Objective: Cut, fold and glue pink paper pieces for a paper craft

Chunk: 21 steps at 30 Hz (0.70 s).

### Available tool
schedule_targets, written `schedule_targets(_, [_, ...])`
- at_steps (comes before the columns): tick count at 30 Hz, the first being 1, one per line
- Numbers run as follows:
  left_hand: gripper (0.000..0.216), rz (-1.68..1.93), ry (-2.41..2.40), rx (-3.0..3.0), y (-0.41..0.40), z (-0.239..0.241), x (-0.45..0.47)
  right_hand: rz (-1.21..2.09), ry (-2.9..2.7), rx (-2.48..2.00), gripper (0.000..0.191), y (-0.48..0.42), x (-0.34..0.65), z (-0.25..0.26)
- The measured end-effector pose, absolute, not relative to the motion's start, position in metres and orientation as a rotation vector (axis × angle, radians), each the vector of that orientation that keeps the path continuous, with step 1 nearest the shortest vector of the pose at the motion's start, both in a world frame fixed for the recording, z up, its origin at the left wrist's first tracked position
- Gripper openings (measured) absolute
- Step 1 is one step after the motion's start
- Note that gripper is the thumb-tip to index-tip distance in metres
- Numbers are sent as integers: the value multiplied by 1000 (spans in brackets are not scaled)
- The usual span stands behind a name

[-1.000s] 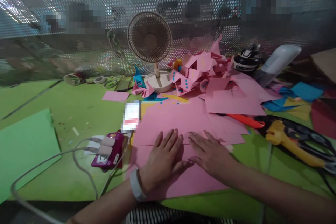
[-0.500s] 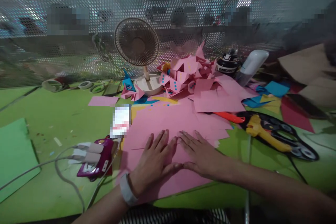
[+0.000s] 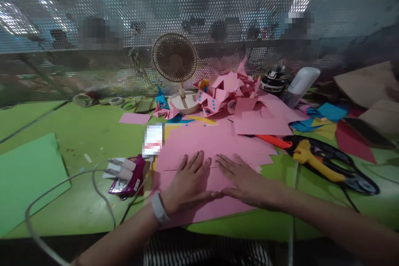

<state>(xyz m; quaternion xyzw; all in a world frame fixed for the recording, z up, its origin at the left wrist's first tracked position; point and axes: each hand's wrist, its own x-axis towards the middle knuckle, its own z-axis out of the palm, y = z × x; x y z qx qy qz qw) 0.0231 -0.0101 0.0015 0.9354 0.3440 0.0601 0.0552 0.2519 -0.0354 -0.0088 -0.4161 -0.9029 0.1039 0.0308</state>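
Note:
Both hands lie flat, side by side, on a large pink paper sheet (image 3: 193,141) at the near edge of the green table (image 3: 90,133). My left hand (image 3: 190,181) has its fingers stretched out and pressed on the sheet; a white band sits on that wrist. My right hand (image 3: 245,178) is also flat with fingers spread, its thumb touching the left thumb. Neither hand holds anything. More pink sheets are layered under and beyond the hands.
A small desk fan (image 3: 176,66) stands at the back, beside a heap of folded pink paper pieces (image 3: 230,89). A purple power strip (image 3: 129,174) with white plugs and cable lies left. A yellow-handled tool (image 3: 314,162), an orange cutter (image 3: 274,140) and coloured paper scraps lie right. A green sheet (image 3: 28,174) lies far left.
My hands stay flat on the pink sheet in the same pose. Only the camera view has shifted, first left and then back right.

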Motion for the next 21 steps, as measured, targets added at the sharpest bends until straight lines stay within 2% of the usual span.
schedule_targets(16, [89, 224, 1156, 2787, -21, -5, 23, 228, -2681, -1515, 76, -66, 300, -25])
schedule_targets(21, [91, 259, 1163, 2770, -24, -5, 22, 225, -2681, -1543, 69, -52, 299, -1])
